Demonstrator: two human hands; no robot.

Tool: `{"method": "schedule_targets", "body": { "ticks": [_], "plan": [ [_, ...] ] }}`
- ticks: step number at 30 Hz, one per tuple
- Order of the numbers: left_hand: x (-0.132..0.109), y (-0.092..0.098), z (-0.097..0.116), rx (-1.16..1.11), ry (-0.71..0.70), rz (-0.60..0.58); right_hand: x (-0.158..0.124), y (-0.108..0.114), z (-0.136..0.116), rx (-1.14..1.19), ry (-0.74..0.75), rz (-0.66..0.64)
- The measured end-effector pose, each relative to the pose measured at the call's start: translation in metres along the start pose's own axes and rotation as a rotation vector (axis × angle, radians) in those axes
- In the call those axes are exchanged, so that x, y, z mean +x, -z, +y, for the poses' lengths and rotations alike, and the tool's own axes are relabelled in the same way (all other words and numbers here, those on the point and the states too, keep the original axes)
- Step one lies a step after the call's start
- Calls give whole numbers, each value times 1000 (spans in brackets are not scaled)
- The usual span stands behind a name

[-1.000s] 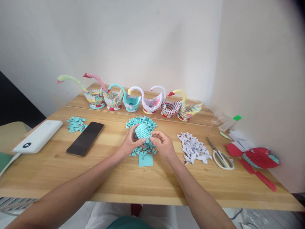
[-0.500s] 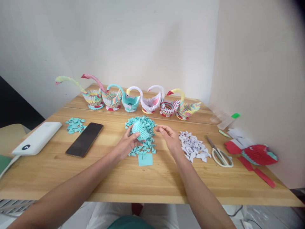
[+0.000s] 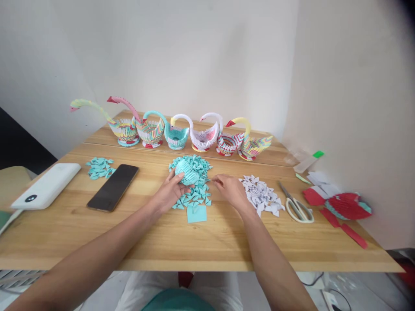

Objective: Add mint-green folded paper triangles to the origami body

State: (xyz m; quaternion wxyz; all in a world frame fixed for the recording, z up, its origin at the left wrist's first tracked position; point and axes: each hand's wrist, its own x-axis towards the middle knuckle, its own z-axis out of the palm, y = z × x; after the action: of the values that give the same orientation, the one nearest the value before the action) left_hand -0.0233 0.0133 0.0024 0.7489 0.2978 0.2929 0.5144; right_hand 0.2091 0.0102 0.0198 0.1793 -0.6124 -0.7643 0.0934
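Note:
My left hand point(image 3: 171, 190) is closed round a rounded teal body of interlocked folded paper pieces point(image 3: 187, 173), tilted, its thumb on the near side. Behind and below it spreads a pile of loose teal folded paper triangles point(image 3: 201, 165). To the right, just off the pile's edge, is my right hand point(image 3: 229, 188). Its thumb and fingertips are pinched together, and whatever they hold is too small to make out. A flat teal paper square point(image 3: 196, 214) lies at the pile's near edge. White folded paper pieces point(image 3: 262, 195) are heaped right of my right hand.
Several folded-paper swan baskets point(image 3: 177, 137) stand in a row at the back. Left are a black phone point(image 3: 113, 188), a small teal heap point(image 3: 100, 167) and a white power bank point(image 3: 47, 185). Right are scissors point(image 3: 296, 205) and a red paper piece of work point(image 3: 346, 205) by the wall.
The right hand has turned more palm-down and dipped slightly, fingers still pinched near the pile. The left hand keeps its hold on the teal paper body. The whole view has shifted slightly.

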Motion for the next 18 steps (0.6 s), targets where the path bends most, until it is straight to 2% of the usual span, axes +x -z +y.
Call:
{"method": "schedule_targets", "body": {
  "ticks": [5,12,18],
  "plan": [
    [0,0,0,-10,-7,19,-1,0,-2,87,14,-112],
    [0,0,-1,-12,-5,-12,1,-16,-8,-56,79,-144],
    [-1,-1,-2,-28,-21,-36,1,-19,-4,-45,46,-151]
  ]
}}
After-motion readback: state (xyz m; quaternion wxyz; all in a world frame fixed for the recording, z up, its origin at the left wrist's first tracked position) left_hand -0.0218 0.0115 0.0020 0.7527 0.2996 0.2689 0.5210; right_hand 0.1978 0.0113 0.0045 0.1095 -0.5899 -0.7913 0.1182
